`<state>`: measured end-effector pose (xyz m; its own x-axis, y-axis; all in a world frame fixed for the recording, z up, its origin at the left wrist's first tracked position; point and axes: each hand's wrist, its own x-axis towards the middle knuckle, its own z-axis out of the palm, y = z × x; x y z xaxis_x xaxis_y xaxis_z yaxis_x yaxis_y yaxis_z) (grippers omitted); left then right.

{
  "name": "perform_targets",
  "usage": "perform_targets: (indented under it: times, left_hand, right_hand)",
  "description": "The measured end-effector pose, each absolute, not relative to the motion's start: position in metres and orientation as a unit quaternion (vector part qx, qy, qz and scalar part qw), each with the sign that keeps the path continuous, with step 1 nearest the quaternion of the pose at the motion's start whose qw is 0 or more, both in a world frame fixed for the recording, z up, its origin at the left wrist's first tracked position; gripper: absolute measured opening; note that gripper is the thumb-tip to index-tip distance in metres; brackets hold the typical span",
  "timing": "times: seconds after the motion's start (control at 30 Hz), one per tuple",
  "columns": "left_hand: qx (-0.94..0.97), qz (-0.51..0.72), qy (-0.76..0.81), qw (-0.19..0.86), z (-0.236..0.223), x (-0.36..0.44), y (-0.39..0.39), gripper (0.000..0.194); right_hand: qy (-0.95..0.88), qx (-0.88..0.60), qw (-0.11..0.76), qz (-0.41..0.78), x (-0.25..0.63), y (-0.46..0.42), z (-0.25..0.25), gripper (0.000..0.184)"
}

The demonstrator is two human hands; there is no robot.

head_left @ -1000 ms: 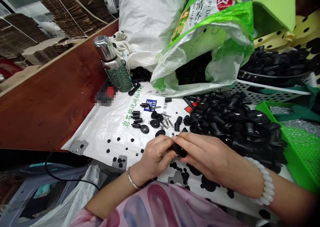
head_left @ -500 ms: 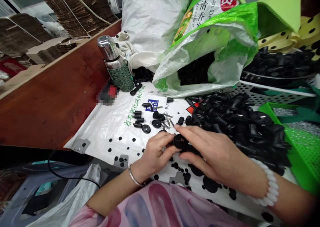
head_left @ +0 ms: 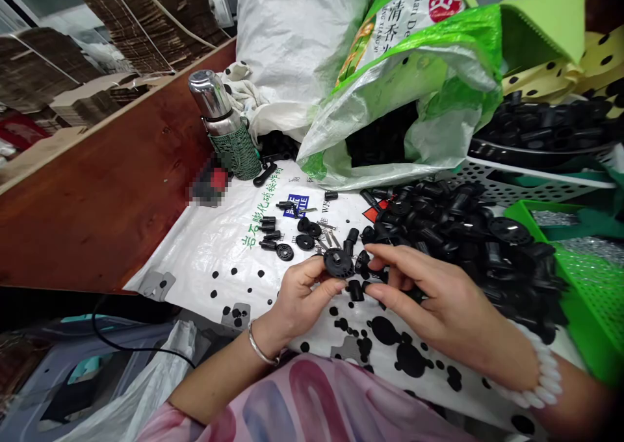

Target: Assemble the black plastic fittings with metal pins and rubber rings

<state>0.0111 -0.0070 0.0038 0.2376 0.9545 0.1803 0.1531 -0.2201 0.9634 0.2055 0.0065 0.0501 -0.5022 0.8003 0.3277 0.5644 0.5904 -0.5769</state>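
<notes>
My left hand [head_left: 303,299] pinches a round black plastic disc [head_left: 338,263] between thumb and fingers, its flat, holed face turned up. Just to the right is my right hand [head_left: 429,299], thumb and index finger apart, with small black plastic parts [head_left: 363,263] in the gap beside the disc. A short black cylinder [head_left: 355,291] lies by the right thumb tip. Beyond the hands, a black plug-like piece [head_left: 350,239], thin metal strips [head_left: 332,238] and loose black discs [head_left: 305,242] lie on the white sheet [head_left: 195,253]. The curled right fingers are partly hidden.
A heap of black parts [head_left: 453,234] lies to the right, beside a green basket [head_left: 541,279]. Behind are an open green-and-white bag [head_left: 439,130], a white sack [head_left: 297,39] and a thermos [head_left: 229,127]. A brown wooden board [head_left: 121,169] edges the left.
My right hand has drawn back to the right, away from the disc, and its fingers have parted. The left hand keeps the disc, now turned with its face more visible.
</notes>
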Motion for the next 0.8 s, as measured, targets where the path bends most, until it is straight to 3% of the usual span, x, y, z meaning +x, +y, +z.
perform_targets:
  times: [0.13,0.47,0.6,0.8]
  left_hand:
    - [0.649,0.464,0.409,0.443,0.006,0.014,-0.012,0.034]
    - [0.77,0.394,0.404,0.296,0.015,0.008,-0.016,0.057]
    - [0.793,0.412,0.398,0.21,0.027,-0.001,-0.016,0.061]
    - [0.852,0.414,0.284,0.149,0.038,-0.002,-0.01,0.044]
  right_hand:
    - [-0.802,-0.383,0.332,0.316,0.198,0.0,0.036,0.026]
    - [-0.686,-0.365,0.388,0.496,0.184,-0.003,0.018,0.02]
    - [-0.704,-0.374,0.419,0.434,0.186,-0.004,0.018,0.02]
    - [-0.777,-0.386,0.424,0.262,0.188,-0.007,0.02,0.025]
